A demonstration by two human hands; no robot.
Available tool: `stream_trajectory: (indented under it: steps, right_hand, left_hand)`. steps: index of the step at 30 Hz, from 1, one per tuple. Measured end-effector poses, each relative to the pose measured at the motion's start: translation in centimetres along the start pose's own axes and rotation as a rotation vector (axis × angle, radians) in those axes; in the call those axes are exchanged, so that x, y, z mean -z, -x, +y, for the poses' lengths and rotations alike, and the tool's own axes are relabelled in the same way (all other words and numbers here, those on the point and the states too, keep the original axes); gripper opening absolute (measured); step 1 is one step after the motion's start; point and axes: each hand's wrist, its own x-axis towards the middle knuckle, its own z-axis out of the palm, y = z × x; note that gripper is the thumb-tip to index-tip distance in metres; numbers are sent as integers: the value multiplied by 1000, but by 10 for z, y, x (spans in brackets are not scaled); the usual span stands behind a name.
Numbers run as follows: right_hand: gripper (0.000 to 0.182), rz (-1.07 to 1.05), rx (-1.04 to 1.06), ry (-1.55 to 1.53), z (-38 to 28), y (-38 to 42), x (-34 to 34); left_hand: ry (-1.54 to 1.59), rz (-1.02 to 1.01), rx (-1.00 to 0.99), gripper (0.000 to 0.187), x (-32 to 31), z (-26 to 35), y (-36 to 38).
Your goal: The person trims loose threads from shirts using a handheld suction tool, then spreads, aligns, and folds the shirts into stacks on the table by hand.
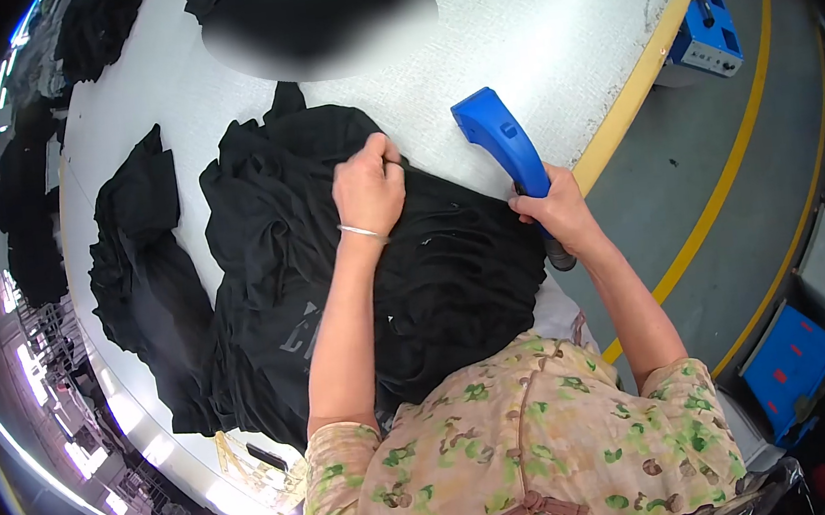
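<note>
Black fabric [432,255] lies bunched and folded across the table edge and against my body. My left hand [370,189], with a bracelet at the wrist, is closed on the upper part of this fabric. In my right hand [558,210] is a blue handheld tool [503,137], gripped by its handle, its wide head pointing up and left over the white table. The fabric stretches between my two hands, and its edge reaches my right fingers. A pale print shows on the fabric beside my left forearm.
The white table [552,52] has a yellow edge on the right. Another black garment [153,275] lies at the left, with more dark cloth at the far side. Beyond the right edge are a blue machine [706,41], yellow floor lines and blue bins [791,368].
</note>
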Motion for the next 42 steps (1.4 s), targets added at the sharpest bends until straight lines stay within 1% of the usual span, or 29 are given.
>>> stream_trajectory:
  steps: [1, 4, 5, 9, 12, 13, 16, 19, 20, 22, 23, 24, 26, 27, 28, 29, 32, 35, 38, 39, 42]
  right_hand:
    - [13, -10, 1, 1, 0, -1, 0]
    - [13, -14, -5, 4, -10, 3, -2]
    - [13, -24, 2, -3, -12, 3, -3]
    - [16, -79, 27, 26, -20, 8, -1]
    - [16, -170, 48, 105, -28, 6, -8]
    - [16, -207, 54, 136, -30, 5, -9]
    - [17, -242, -6, 223, -36, -2, -8]
    - [16, -81, 12, 48, -32, 1, 4]
    - [15, -42, 25, 1, -31, 0, 11]
    - [13, 5, 14, -46, -33, 2, 22]
    - [12, 26, 9, -68, -34, 3, 24]
    - [12, 21, 7, -65, -36, 4, 23]
    - [12, 7, 3, -63, -37, 8, 20]
    - [12, -1, -7, -46, -38, 9, 17]
    - [12, -7, -18, -31, -37, 10, 15]
    - [12, -12, -31, -15, -37, 12, 11]
    - [12, -34, 35, 1, -35, 15, 1]
    - [11, -62, 41, -18, -35, 16, -4]
    - [11, -56, 37, -22, -31, 17, -4]
    - [11, -51, 35, -20, -29, 17, -3]
    - [11, -48, 26, -20, -25, 19, 1]
  left_hand:
    - [-171, 192, -163, 16, 2, 4, 0]
    - [-151, 402, -103, 12, -14, 9, 3]
    - [-27, 345, 51, 9, -17, 11, 7]
    - [-125, 219, -79, 10, -34, -1, 12]
    - [-70, 249, -155, 8, -34, 3, 11]
    - [-90, 250, -154, 10, -31, 5, 11]
    - [71, 312, -185, 15, -27, 8, 14]
    - [68, 397, -163, 20, -1, 7, 31]
    - [93, 488, -156, 15, 2, -2, 37]
    - [56, 418, 133, 7, 7, -9, 58]
    - [-16, 297, 176, 11, 8, -13, 65]
    - [-118, 160, 240, 26, 3, -12, 68]
    - [-136, 138, 255, 40, -4, 6, 61]
    - [2, 21, 355, 50, -2, 13, 50]
    - [142, -19, 375, 52, -15, 6, 38]
    - [221, -85, 438, 54, -22, 1, 22]
    - [1048, 35, 355, 54, -23, -9, 1]
    - [1152, 85, 365, 43, -4, -1, 10]
    - [1007, 214, 293, 28, -6, -18, 29]
    - [978, 334, 298, 16, -4, -18, 37]
    - [861, 430, 363, 16, 10, -19, 63]
